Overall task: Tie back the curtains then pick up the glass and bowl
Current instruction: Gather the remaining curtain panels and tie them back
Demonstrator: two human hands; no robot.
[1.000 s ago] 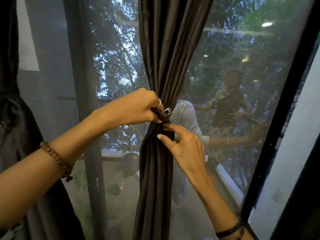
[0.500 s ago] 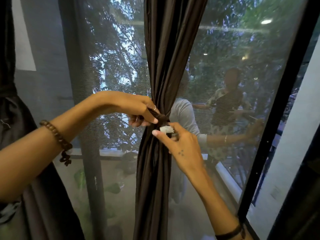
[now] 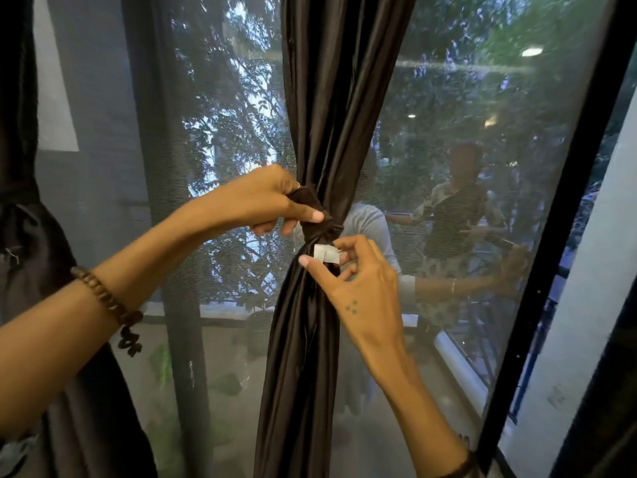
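**Head view: fastening the tie-back on the middle curtain**

Behind the hands stood a mesh-screened window [image 3: 465, 167] with trees beyond. Head view. A dark curtain [image 3: 320, 98] hung gathered before the screen, its long axis vertical, cinched at mid-height by a tie-back band [image 3: 319, 227]. The left hand [image 3: 265, 201] had its fingers clamped on the band's left end, touching the curtain. The right hand [image 3: 362, 288], just below the band, pinched a small white tab [image 3: 325, 254] between thumb and forefinger. A second curtain [image 3: 20, 215] at far left appeared already tied. Neither glass nor bowl was visible. Judged next: securing the tab, which lay nearer the right hand.
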